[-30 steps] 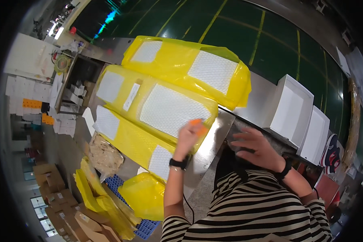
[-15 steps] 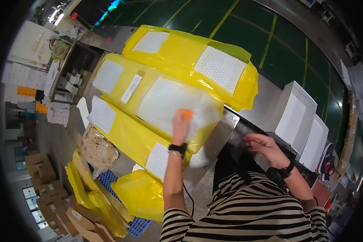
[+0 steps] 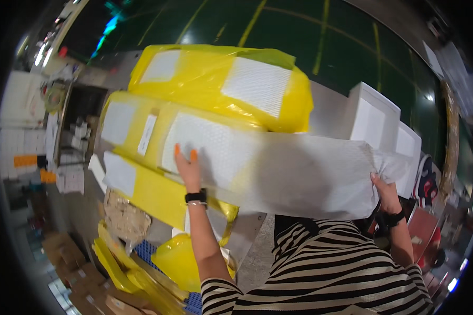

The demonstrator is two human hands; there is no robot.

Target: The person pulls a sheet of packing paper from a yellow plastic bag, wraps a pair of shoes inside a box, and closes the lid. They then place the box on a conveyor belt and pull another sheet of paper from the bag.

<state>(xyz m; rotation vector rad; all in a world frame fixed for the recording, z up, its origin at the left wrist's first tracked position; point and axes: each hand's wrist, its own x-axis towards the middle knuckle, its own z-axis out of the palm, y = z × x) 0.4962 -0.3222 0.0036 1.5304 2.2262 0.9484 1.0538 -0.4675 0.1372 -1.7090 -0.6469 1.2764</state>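
Note:
My right hand [image 3: 386, 195] pinches the gathered end of a long, whitish, translucent plastic sheet [image 3: 310, 173]. The sheet stretches rightward from the middle yellow plastic-wrapped bundle [image 3: 160, 118]. Over that bundle's white patterned panel, my left hand [image 3: 188, 169] is spread with nothing in its grasp; orange coverings show on two of its fingertips. A small white strip with a brown end [image 3: 147, 134] lies on the same bundle. Behind it rests another yellow-wrapped bundle [image 3: 205, 71] with white panels, and in front a third yellow one [image 3: 152, 181], partly hidden by my left arm.
White open boxes [image 3: 373, 113] stand at the right of the metal table. Near the left front lie a crumpled clear bag [image 3: 126, 215], yellow plastic sheeting [image 3: 176, 257] and a blue plastic grid [image 3: 194, 302]. Brown cartons [image 3: 63, 249] are stacked at lower left.
My right hand has taken hold of the whitish sheet's end, and the sheet now spans rightward in front of my body. My left hand has moved left and its fingers have spread.

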